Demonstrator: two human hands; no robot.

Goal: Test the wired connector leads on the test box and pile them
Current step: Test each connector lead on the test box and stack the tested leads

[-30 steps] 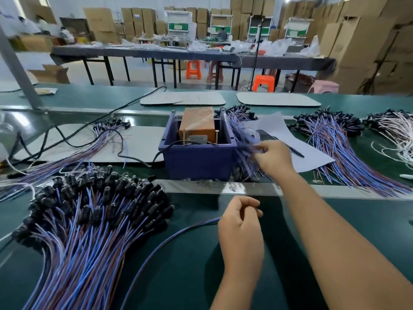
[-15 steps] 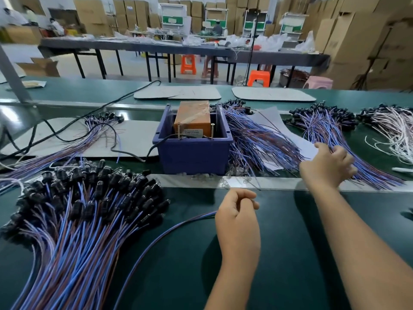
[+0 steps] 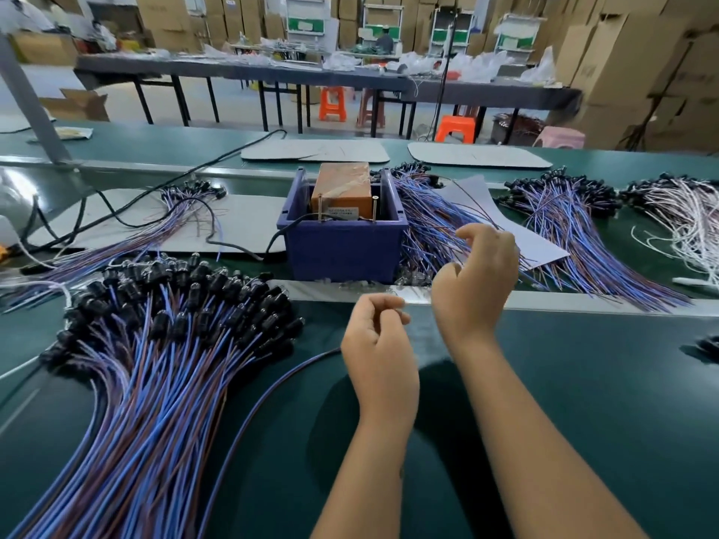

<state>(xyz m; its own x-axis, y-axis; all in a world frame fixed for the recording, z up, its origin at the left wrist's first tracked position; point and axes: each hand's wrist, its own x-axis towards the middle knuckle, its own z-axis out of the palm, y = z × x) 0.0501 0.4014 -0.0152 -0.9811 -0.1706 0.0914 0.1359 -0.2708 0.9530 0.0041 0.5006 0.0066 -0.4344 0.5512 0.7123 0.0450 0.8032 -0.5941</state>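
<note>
The test box (image 3: 341, 184), orange-brown with two upright brass pins, sits inside a blue bin (image 3: 342, 247) at the middle of the bench. A big pile of blue and purple leads with black connectors (image 3: 175, 305) fans out at the left. My left hand (image 3: 379, 344) hovers in front of the bin and grips one end of a single lead (image 3: 249, 418) that trails toward me across the mat. My right hand (image 3: 478, 278) is raised beside it, fingers curled, over the lead pile right of the bin (image 3: 424, 219). Whether it pinches a wire is unclear.
A white paper sheet (image 3: 541, 247) lies right of the bin. Beyond it lie another blue lead bundle (image 3: 564, 219) and white leads (image 3: 684, 212). A black cable (image 3: 128, 223) and a thinner lead bundle (image 3: 128, 243) lie at the left. A metal strip (image 3: 583, 301) crosses the bench.
My right hand went from the pile beside the bin out to the right, then came back toward the centre and rose beside my left hand. My left hand stayed put, still holding the lead.
</note>
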